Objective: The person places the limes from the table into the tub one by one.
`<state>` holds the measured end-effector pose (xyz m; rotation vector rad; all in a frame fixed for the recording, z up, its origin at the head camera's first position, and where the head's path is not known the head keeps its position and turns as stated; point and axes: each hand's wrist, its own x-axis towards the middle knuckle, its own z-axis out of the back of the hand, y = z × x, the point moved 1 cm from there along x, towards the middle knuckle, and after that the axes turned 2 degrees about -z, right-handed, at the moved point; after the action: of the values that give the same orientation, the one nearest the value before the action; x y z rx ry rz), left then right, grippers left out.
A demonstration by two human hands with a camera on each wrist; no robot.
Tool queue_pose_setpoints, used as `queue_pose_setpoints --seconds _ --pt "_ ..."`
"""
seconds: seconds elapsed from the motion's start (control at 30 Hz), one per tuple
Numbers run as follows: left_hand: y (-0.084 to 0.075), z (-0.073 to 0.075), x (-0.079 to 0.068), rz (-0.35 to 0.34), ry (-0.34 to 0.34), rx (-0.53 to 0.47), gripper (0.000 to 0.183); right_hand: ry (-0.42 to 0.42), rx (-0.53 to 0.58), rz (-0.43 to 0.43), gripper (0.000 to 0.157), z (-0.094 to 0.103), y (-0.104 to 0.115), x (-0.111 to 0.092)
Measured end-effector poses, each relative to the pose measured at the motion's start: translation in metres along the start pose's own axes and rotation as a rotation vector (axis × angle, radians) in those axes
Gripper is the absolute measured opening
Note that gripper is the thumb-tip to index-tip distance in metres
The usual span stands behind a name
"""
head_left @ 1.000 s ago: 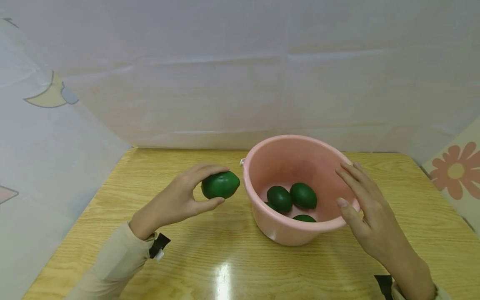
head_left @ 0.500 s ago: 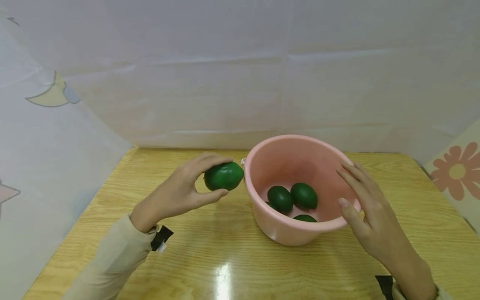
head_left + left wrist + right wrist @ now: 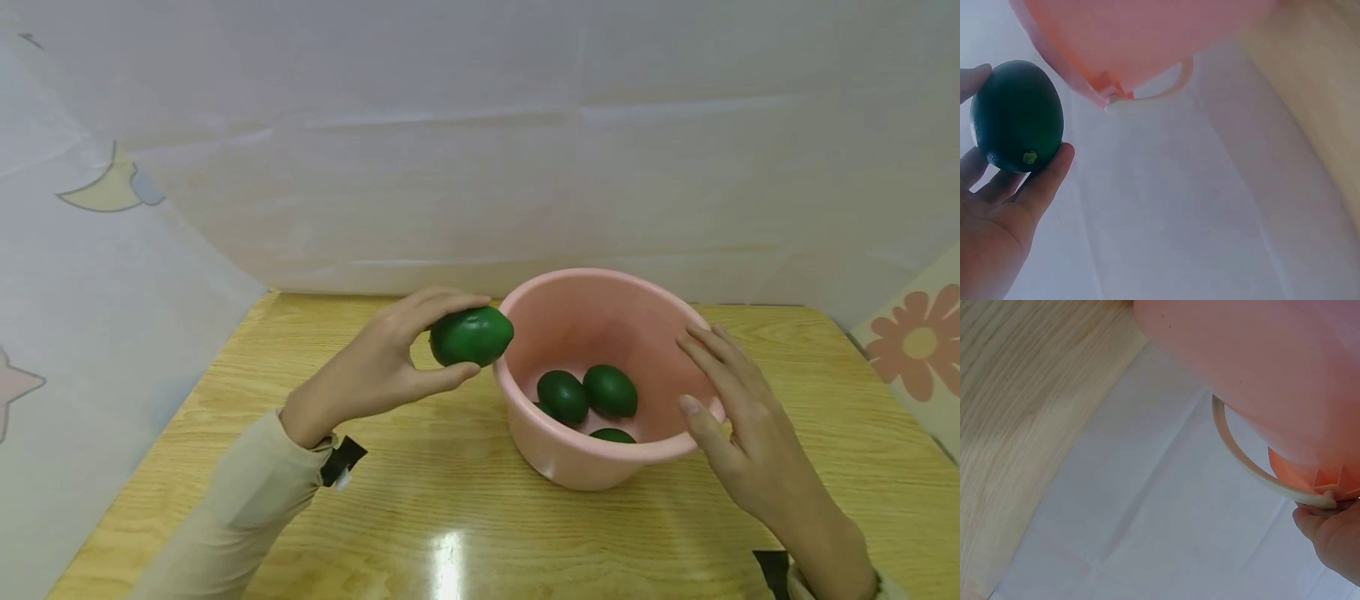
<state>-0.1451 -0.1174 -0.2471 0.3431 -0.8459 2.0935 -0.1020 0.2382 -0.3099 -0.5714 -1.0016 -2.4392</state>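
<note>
My left hand (image 3: 378,362) holds a smooth dark-green oval fruit (image 3: 474,336) between thumb and fingers. In the head view the fruit overlaps the left rim of a pink bucket (image 3: 566,462). The left wrist view shows a small pale stem spot on this fruit (image 3: 1016,115), with the fingers around its end and side. Several similar green fruits (image 3: 562,397) lie on the bucket's floor, some partly hidden by the near wall. My right hand (image 3: 750,421) rests at the bucket's right rim, its fingers fairly straight and thumb spread. In the right wrist view, that hand (image 3: 1338,540) is beside the handle's pivot.
The bucket stands on a light wooden table (image 3: 405,517). Its pale handle (image 3: 1254,465) hangs down at the back. A white sheet (image 3: 420,167) hangs behind the table and along both sides, with a printed moon at left and a flower at right.
My left hand has lifted the green fruit and carried it right, from beside the bucket to its left rim. The right hand and the fruits in the bucket stay put.
</note>
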Motion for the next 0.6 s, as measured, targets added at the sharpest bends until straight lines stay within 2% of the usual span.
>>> queue_pose_setpoints --seconds 0.43,0.6 --pt "-0.006 -0.007 0.013 -0.027 0.008 -0.047 0.058 0.001 -0.004 0.002 0.057 -0.001 0.001 0.0" --pt "-0.008 -0.013 0.02 -0.058 0.012 -0.063 0.056 0.007 0.005 -0.006 0.056 0.0 0.001 -0.001"
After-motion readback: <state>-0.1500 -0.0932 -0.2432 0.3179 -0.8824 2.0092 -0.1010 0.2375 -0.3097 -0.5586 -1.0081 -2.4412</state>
